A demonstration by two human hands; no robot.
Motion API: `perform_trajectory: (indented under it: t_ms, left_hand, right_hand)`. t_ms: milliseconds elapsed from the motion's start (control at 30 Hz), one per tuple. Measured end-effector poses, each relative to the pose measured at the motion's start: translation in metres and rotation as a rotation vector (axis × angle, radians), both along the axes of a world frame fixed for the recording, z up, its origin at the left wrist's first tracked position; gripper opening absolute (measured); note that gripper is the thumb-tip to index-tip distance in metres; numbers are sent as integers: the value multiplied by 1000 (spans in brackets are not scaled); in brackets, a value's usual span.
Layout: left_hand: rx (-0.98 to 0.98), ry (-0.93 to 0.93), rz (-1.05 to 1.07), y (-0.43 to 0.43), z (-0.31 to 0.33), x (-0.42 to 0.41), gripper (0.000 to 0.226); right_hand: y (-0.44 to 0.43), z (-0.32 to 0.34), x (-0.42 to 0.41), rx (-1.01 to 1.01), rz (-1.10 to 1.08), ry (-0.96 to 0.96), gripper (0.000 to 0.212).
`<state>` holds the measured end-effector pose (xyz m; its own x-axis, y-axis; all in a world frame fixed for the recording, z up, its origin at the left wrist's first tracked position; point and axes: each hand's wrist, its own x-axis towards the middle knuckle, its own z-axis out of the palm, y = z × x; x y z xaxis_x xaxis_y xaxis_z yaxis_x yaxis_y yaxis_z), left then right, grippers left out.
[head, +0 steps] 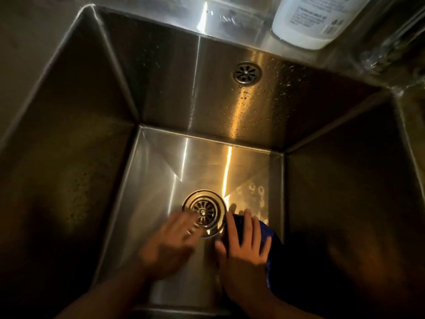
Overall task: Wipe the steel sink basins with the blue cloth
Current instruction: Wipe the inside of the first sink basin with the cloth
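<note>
Brushed steel throughout: deep, square-cornered sink basin (69, 180), flat walls meeting in sharp creases, floor streaked with warm reflected light. Water droplets (253, 104) scattered over the back and left walls. White plastic bottle (305, 21), rounded at the base, printed label, standing on the rear ledge (230, 19) at upper right. Left hand (170, 240) low over the basin floor, motion-blurred, fingers extended and loosely spread, tips overlapping the near edge of the floor drain (203, 211); contact with the steel not determinable. Right hand (243, 245) flat, fingers straight and fanned, pressed down on the blue cloth (272, 236). Cloth soft and bunched, lying on the basin floor toward the right wall, mostly beneath and to the right of the right hand, just beside the drain, apart from the left hand. Drain round, ringed flange, spoked strainer. Smaller round overflow grille (246, 72), same spoked pattern, high on the back wall.
</note>
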<state>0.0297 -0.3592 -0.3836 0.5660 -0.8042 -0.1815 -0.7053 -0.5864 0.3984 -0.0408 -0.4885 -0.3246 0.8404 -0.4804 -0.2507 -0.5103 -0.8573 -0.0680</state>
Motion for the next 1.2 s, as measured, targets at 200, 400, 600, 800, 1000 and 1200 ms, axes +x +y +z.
perform_trajectory:
  t_ms: [200, 400, 600, 800, 1000, 1200]
  left_hand:
    - [252, -95, 355, 47, -22, 56, 76]
    - [165, -191, 314, 63, -43, 59, 67]
    - [205, -218, 329, 62, -48, 62, 71]
    - [189, -154, 354, 59, -42, 62, 71]
    - [178, -141, 354, 60, -40, 62, 68]
    - [159, -161, 349, 60, -42, 61, 74]
  right_hand:
    - [-37, -34, -74, -88, 212, 132, 82]
    - [-64, -68, -68, -9, 369, 63, 80]
    - [-87, -82, -15, 148, 248, -132, 73]
    - [-124, -82, 63, 150, 199, -266, 68]
    - [-153, -80, 122, 34, 148, -241, 71]
    - [-154, -84, 120, 21, 148, -224, 72]
